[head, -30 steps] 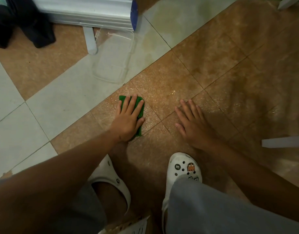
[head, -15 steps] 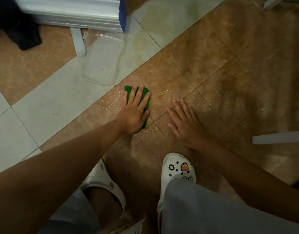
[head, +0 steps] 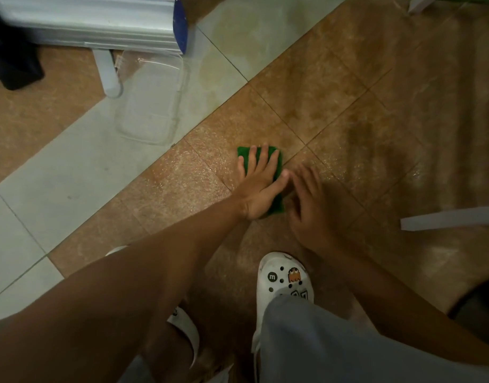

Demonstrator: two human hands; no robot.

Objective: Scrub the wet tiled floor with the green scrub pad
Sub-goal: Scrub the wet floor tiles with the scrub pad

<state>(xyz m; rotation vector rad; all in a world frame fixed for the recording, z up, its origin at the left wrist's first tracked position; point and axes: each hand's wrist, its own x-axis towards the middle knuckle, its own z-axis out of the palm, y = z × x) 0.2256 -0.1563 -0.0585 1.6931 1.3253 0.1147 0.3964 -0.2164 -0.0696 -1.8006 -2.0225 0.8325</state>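
Observation:
The green scrub pad [head: 276,164] lies flat on the wet brown floor tile [head: 334,128]. My left hand [head: 258,186] presses down on the pad with straight, spread fingers and covers most of it. Just to the right, my right hand [head: 309,205] rests flat on the tile, its fingertips almost touching my left thumb. The tiles around both hands glisten with water.
A clear plastic container [head: 152,106] lies on the pale tile at the upper left, beside a white furniture leg [head: 108,73] and a ribbed silver case [head: 94,20]. My white clogs [head: 287,275] stand below the hands. A white bar [head: 447,217] pokes in from the right.
My left hand has slid the pad to the right across the tile, up against my right hand. The right hand has stayed planted on the floor.

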